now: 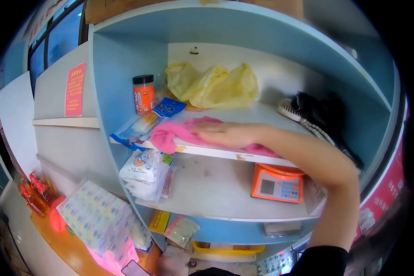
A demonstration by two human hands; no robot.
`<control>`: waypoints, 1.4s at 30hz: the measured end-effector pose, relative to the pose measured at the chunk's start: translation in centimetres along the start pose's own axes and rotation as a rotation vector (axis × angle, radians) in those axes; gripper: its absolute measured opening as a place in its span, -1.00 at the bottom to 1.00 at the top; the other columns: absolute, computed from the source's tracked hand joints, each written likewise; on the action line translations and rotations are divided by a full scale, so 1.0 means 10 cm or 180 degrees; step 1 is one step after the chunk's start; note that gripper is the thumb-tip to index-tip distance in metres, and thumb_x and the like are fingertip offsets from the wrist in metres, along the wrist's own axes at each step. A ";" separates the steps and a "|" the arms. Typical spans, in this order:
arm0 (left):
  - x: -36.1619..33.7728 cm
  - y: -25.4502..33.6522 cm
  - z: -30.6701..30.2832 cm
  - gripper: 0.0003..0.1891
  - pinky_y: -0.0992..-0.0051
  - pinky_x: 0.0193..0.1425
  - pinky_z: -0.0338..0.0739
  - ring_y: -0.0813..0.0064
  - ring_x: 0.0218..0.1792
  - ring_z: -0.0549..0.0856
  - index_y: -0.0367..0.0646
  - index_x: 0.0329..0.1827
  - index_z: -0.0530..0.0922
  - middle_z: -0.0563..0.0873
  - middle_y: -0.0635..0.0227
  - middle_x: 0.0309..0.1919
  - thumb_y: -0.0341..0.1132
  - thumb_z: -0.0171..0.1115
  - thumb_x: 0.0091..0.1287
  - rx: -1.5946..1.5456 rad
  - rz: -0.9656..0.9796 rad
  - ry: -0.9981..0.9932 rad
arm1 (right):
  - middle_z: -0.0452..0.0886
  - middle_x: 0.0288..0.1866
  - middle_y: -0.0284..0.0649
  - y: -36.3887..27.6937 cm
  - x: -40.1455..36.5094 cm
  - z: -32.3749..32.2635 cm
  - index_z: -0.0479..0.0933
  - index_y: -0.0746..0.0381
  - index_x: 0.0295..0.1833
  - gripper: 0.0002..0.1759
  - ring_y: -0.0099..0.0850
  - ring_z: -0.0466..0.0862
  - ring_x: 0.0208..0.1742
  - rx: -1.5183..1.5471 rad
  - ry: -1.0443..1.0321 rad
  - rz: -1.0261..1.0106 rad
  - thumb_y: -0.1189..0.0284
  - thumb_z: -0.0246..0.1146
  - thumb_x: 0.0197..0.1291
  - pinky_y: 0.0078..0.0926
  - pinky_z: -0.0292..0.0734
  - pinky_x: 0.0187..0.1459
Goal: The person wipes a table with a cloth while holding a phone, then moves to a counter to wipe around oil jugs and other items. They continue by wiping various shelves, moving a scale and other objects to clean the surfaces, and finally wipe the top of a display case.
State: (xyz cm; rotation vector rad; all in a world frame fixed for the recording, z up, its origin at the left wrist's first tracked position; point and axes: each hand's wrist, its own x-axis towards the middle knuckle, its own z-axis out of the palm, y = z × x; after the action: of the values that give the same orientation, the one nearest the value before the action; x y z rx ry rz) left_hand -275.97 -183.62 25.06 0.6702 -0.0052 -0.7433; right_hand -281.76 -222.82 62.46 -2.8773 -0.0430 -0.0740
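My right hand (225, 135) reaches in from the right and presses down on a pink cloth (168, 133) at the front edge of the upper shelf. The cloth bunches around its fingertips and shows again below the wrist. Left of the cloth lie a blue packet (169, 107) and a clear, blue-edged bag (140, 125). Behind them stands an orange jar (144, 96) with a black lid. A crumpled yellow plastic bag (211, 86) rests at the back of the shelf. I cannot make out my left hand; a blurred pale shape shows at the bottom edge.
Below are an orange scale (277, 184) and white packets (145, 170). A handheld fan (290, 110) and a black item (324, 110) lie at the upper shelf's right end. Tissue packs (94, 211) are stacked at lower left, near a phone (134, 268).
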 end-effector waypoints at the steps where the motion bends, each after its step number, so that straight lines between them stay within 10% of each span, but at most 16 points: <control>1: 0.03 -0.02 0.04 -0.25 0.24 0.05 0.42 0.23 0.01 0.51 -0.18 0.28 0.14 0.47 0.14 0.04 0.24 -0.17 0.21 0.0033 -0.0013 -0.0008 | -0.04 0.42 -0.16 0.14 -0.09 -0.08 0.09 0.11 0.35 -0.35 -0.30 -0.06 0.42 0.0200 -0.0228 -0.0100 -0.05 -0.30 0.27 -0.40 -0.20 0.36; 19: 0.36 -0.23 0.56 -0.17 0.28 -0.06 0.48 0.25 -0.06 0.54 -0.18 0.28 0.12 0.49 0.15 0.00 0.32 -0.13 0.13 0.0391 -0.0164 -0.0204 | 0.07 0.36 -0.04 2.81 -0.09 -1.02 -0.05 0.05 0.39 -0.41 -0.19 0.13 0.34 -0.0814 -0.0675 0.2752 0.18 -0.18 0.27 -0.35 -0.04 0.32; 27: 0.25 -0.16 0.42 -0.13 0.30 -0.11 0.51 0.27 -0.09 0.56 -0.17 0.29 0.11 0.50 0.16 -0.02 0.36 -0.11 0.09 0.0464 -0.0215 -0.0803 | 0.13 0.32 0.04 1.73 -1.09 -0.60 -0.12 0.05 0.40 -0.40 -0.13 0.23 0.29 -0.1211 -0.0728 0.2750 0.29 -0.16 0.26 -0.33 0.02 0.31; 31: 0.16 -0.08 0.36 -0.11 0.31 -0.14 0.52 0.27 -0.11 0.56 -0.17 0.29 0.10 0.50 0.17 -0.02 0.37 -0.09 0.08 0.0509 -0.0249 -0.1102 | 0.27 0.24 0.04 1.08 -2.07 -0.30 -0.13 0.09 0.40 -0.37 -0.06 0.41 0.13 -0.2620 -0.0036 0.1445 0.39 -0.15 0.21 -0.31 0.24 0.17; 33: 0.14 -0.05 0.35 -0.10 0.31 -0.15 0.53 0.28 -0.11 0.57 -0.17 0.29 0.10 0.50 0.17 -0.03 0.38 -0.09 0.07 0.0537 -0.0259 -0.1262 | 0.24 0.26 0.02 0.39 -2.33 -0.27 -0.07 0.15 0.38 -0.40 -0.08 0.39 0.16 -0.1683 -0.0250 0.2999 0.26 -0.16 0.26 -0.32 0.22 0.18; 41: -0.09 -0.14 0.30 -0.05 0.39 -0.41 0.57 0.33 -0.31 0.60 -0.08 0.29 0.08 0.53 0.24 -0.14 0.46 -0.09 -0.03 0.0455 -0.0403 -0.0893 | 0.48 -0.02 0.07 -0.44 -2.70 0.18 0.21 0.34 0.22 -0.07 -0.10 0.51 0.00 -0.1835 0.0787 0.4308 -0.28 -0.11 0.04 -0.28 0.25 0.13; 42: -0.10 -0.13 0.29 -0.05 0.39 -0.41 0.58 0.33 -0.31 0.60 -0.07 0.29 0.08 0.53 0.24 -0.14 0.46 -0.09 -0.03 0.0459 -0.0433 -0.0890 | 0.50 -0.07 0.05 -0.36 -2.62 0.38 0.25 0.33 0.18 -0.07 -0.12 0.52 -0.03 -0.2824 0.1259 0.3691 -0.29 -0.03 -0.03 -0.24 0.28 0.09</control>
State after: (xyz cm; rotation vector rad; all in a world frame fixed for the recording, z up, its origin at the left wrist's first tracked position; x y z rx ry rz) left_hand -278.20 -185.30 26.85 0.7038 -0.2735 -0.9700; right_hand -307.90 -218.91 58.33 -3.0207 2.1167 -0.5183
